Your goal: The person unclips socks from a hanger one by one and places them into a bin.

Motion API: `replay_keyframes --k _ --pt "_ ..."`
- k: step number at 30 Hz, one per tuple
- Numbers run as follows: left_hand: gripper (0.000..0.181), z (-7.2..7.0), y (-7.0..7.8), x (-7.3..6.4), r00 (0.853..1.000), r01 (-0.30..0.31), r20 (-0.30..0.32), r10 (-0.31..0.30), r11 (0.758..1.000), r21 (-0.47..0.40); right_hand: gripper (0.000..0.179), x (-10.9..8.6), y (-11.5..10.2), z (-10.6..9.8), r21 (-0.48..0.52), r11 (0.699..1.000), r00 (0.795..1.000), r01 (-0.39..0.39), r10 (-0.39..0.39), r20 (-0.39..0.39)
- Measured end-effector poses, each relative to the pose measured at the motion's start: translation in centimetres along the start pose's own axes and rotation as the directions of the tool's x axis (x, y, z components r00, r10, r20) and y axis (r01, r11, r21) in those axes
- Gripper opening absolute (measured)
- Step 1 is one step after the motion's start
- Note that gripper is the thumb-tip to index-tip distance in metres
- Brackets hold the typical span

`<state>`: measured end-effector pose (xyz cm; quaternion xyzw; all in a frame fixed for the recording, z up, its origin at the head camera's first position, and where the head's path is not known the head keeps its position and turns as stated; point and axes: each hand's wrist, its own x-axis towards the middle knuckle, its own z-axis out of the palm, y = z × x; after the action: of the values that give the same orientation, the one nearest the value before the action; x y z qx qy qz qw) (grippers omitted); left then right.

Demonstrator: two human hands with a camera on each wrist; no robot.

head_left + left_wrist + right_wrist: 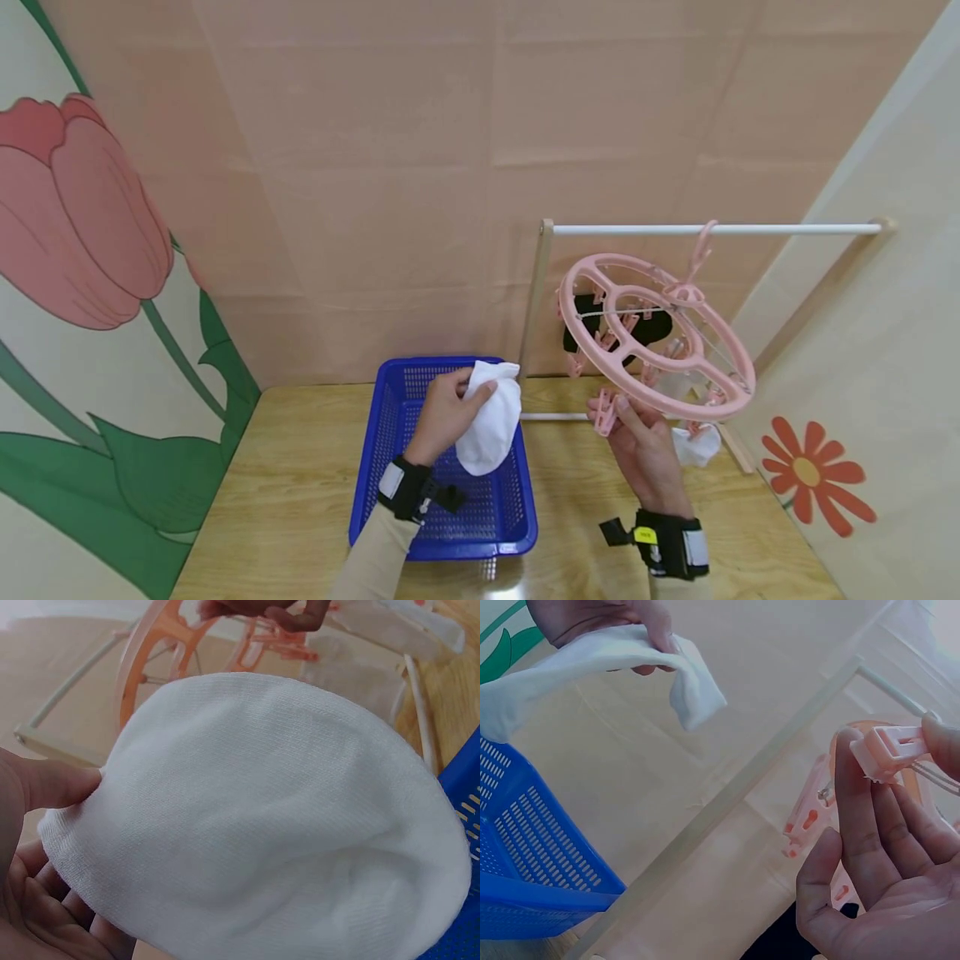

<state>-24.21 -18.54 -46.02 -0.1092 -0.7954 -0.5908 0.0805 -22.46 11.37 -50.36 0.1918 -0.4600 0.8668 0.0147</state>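
Note:
My left hand (448, 412) pinches a white sock (491, 425) near its cuff, over the blue basket (365, 492). Spread wide in the left wrist view, the sock (262, 802) has the thumb on one face and the fingers behind. A pink round clip hanger (637, 387) hangs tilted from a white rod. Below its near rim, my right hand (647, 454) holds a pink clothes peg (604, 412) between thumb and fingers; the peg (889, 752) has no cloth in it. Black socks (651, 327) and a white sock (697, 447) hang from other pegs.
The white rod (795, 229) tops a wooden-sided rack (534, 308) standing on the wooden table (285, 492). A lower white bar (555, 416) runs behind my right hand. A beige wall covering (360, 183) is behind, with flower-printed panels on both sides.

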Motion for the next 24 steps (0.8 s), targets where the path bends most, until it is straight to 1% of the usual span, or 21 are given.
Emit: replay_keyframes --k 4,8,11,18,21,23,24 --pt "0.024 -0.2 -0.6 0.3 1.0 0.015 0.001 -0.015 1.0 -0.019 0.035 0.0 0.0 -0.1 -0.001 1.0 0.999 -0.014 0.014 -0.032" --pt "0.023 -0.2 -1.7 0.2 0.999 0.037 0.011 -0.037 0.999 -0.017 0.033 -0.5 0.1 -0.5 0.015 0.999 0.997 -0.046 0.047 -0.065" --pt "0.022 -0.2 -2.8 0.3 0.999 0.054 0.006 -0.054 0.999 0.0 0.033 -0.7 0.2 -0.8 0.037 0.997 0.995 -0.061 0.064 -0.08" --pt "0.025 -0.5 -4.6 1.0 0.995 0.098 -0.019 -0.098 0.995 -0.008 0.031 -0.3 0.4 -0.7 0.069 0.997 0.992 -0.024 0.032 -0.12" --pt "0.027 -0.6 -5.4 1.1 0.993 0.116 -0.028 -0.116 0.993 -0.014 0.031 -0.2 0.4 -0.6 0.074 0.997 0.99 -0.034 0.043 -0.134" --pt "0.027 -0.7 -5.9 1.1 0.992 0.119 -0.037 -0.119 0.993 -0.014 0.031 -0.2 0.4 -0.6 0.074 0.996 0.988 -0.045 0.055 -0.143" --pt "0.027 -0.7 -6.1 1.1 0.993 0.112 -0.041 -0.112 0.994 -0.007 0.031 -0.2 0.4 -0.5 0.073 0.996 0.987 -0.048 0.059 -0.149"
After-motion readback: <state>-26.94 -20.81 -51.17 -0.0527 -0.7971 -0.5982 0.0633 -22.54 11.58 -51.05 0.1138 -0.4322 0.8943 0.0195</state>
